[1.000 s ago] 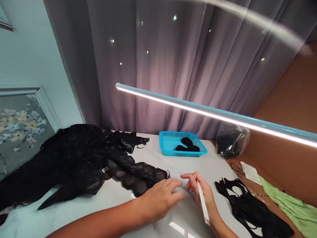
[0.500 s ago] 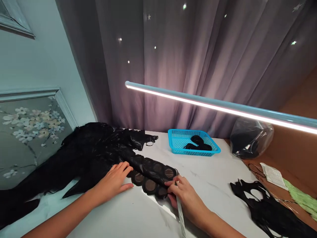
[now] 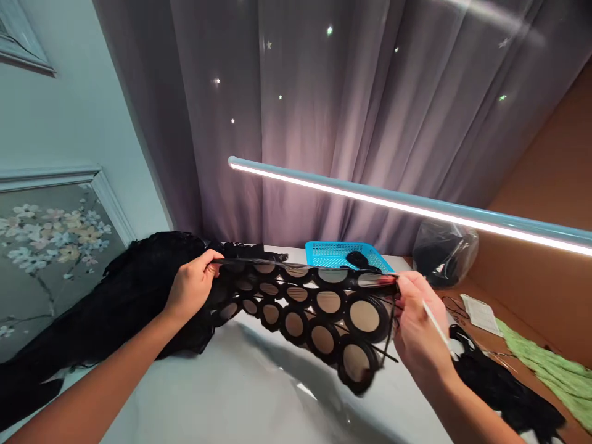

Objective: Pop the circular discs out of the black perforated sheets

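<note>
Black sheer fabric with rows of round panels [image 3: 324,302] hangs stretched between both hands, above the white desk [image 3: 217,394]. The left hand [image 3: 192,282] pinches one end of its top edge; the right hand [image 3: 422,317] grips the opposite upper corner and also keeps a thin white strip [image 3: 436,324] slanting down toward its wrist. Behind and left of the left hand lies a heap of black clothing [image 3: 120,302]; whether the fabric joins it, I cannot tell. Beyond the fabric, nearer the right hand, a blue basket [image 3: 319,253] holds black pieces [image 3: 357,258]. Right of that hand are another black garment [image 3: 506,379] and green cloth [image 3: 546,361].
</note>
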`<state>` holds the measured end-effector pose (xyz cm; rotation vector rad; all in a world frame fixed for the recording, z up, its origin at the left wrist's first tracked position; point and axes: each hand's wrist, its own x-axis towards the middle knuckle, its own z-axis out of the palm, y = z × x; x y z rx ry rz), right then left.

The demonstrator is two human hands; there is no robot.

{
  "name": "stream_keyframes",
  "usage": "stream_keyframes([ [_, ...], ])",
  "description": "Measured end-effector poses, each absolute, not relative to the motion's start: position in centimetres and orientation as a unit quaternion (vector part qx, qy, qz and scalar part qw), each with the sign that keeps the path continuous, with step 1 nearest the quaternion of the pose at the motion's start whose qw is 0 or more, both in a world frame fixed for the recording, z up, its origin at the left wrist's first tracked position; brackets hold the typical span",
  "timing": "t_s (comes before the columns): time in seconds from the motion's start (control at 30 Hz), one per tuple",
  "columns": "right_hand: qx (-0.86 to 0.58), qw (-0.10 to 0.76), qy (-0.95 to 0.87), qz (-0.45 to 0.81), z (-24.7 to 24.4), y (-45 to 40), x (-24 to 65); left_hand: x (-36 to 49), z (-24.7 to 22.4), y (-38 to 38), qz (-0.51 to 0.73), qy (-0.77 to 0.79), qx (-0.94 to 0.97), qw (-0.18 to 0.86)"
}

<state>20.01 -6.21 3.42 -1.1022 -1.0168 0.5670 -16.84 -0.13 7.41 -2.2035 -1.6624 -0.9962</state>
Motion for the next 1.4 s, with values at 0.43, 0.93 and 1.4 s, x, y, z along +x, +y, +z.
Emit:
stream_keyframes([
  [0.43, -0.565, 0.628, -0.433, 0.314, 2.7, -10.1, 26.7, -11.2, 9.8, -4.5, -0.152, -0.454, -0.822, -0.309],
  [0.93, -0.691, 0.474, -0.491, 0.239, -8.0, -1.1, 31.0, -8.7, -2.2, 7.8, -0.023, -0.452, -0.874, -0.177],
  [1.4, -0.574, 0.554, -0.458, 0.391, -5.5, -1.6, 33.7, 6.1, -6.0, -0.4, -0.118, -0.253, -0.957, -0.083],
])
